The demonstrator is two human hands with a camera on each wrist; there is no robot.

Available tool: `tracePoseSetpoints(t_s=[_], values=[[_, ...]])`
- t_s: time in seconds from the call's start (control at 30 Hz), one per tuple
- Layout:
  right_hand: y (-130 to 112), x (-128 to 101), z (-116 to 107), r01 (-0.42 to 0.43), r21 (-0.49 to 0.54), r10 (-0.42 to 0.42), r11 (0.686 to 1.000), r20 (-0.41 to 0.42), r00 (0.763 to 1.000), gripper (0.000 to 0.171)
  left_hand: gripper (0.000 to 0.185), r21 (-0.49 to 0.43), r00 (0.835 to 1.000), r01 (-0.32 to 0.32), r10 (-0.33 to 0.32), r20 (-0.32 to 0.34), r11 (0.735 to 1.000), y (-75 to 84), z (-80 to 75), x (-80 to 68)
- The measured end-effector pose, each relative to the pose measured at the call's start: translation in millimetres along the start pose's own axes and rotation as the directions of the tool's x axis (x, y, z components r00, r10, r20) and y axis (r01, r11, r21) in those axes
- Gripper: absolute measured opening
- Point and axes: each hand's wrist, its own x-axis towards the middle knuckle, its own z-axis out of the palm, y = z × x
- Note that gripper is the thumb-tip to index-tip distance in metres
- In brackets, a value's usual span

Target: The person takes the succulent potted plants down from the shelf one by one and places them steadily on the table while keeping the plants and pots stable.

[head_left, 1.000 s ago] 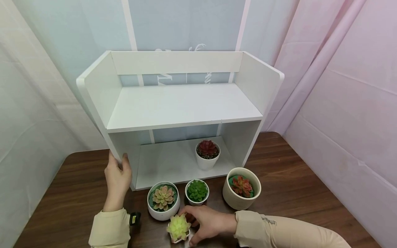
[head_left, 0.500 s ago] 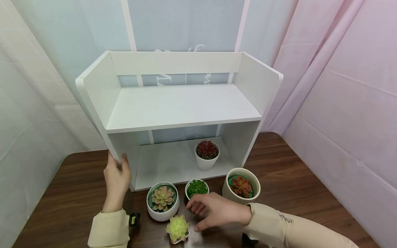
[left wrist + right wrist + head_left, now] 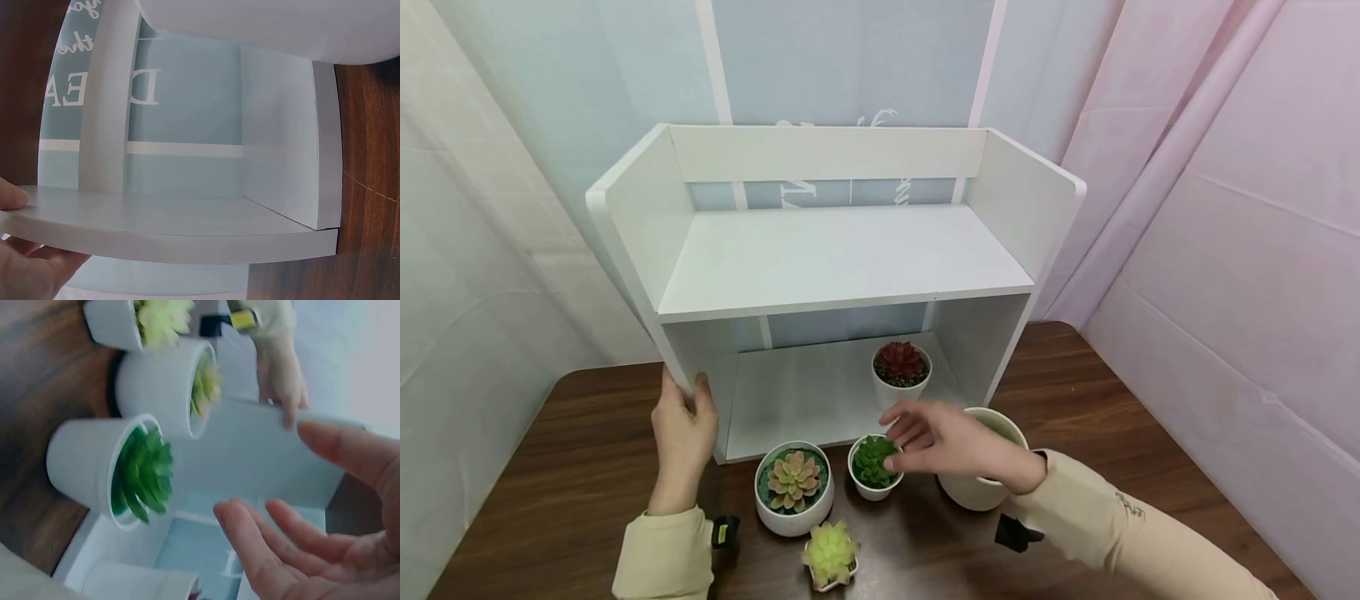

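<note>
My left hand (image 3: 685, 433) grips the lower left side panel of a white two-tier shelf (image 3: 842, 250). In the left wrist view the thumb lies on one side of that panel (image 3: 187, 247) and the fingers on the other. My right hand (image 3: 955, 442) hovers by a green succulent (image 3: 871, 462) in a small white pot (image 3: 87, 459). Its thumb and fingers are spread, and the right wrist view shows nothing between them. Partly behind this hand stands a cream pot (image 3: 973, 492), its plant mostly hidden. A dark red succulent (image 3: 901, 360) in a white pot sits on the lower tier.
A pinkish-green succulent (image 3: 794, 481) in a round white bowl stands before the shelf's left front. Nearer me is a yellow-green succulent (image 3: 831, 552) in a small white pot. All rest on the dark wooden table (image 3: 580, 467). Curtains (image 3: 1240, 250) hang behind and beside it.
My right hand has left the yellow-green succulent and moved up and right, to above the green succulent and the cream pot. My left hand stays on the shelf panel.
</note>
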Motion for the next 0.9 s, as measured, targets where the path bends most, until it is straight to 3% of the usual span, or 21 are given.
tracePoseSetpoints(t_s=[0.1, 0.2, 0.47, 0.57, 0.9], values=[[2, 5, -10, -0.052, 0.02, 0.053, 0.998, -0.093, 0.994, 0.047, 0.042, 0.004, 1.0, 0.0, 0.0, -0.004, 1.0, -0.3, -0.3, 0.1], [6, 10, -17, -0.124, 0.031, 0.127, 0.992, -0.188, 0.974, 0.053, 0.042, 0.005, 1.0, 0.003, -0.003, -0.003, 1.0, -0.4, -0.4, 0.1], [15, 24, -22, -0.239, 0.13, 0.271, 0.962, -0.38, 0.884, 0.075, 0.041, 0.005, 1.0, 0.014, -0.014, 0.006, 1.0, -0.1, 1.0, 0.0], [18, 29, -23, -0.28, 0.151, 0.318, 0.948, -0.405, 0.857, 0.083, 0.041, 0.005, 1.0, 0.011, -0.011, 0.007, 1.0, -0.2, 1.3, 0.0], [28, 52, -22, -0.388, 0.132, 0.406, 0.912, -0.413, 0.815, 0.113, 0.04, 0.002, 1.0, 0.009, -0.009, -0.004, 1.0, -0.8, 0.2, 1.2]])
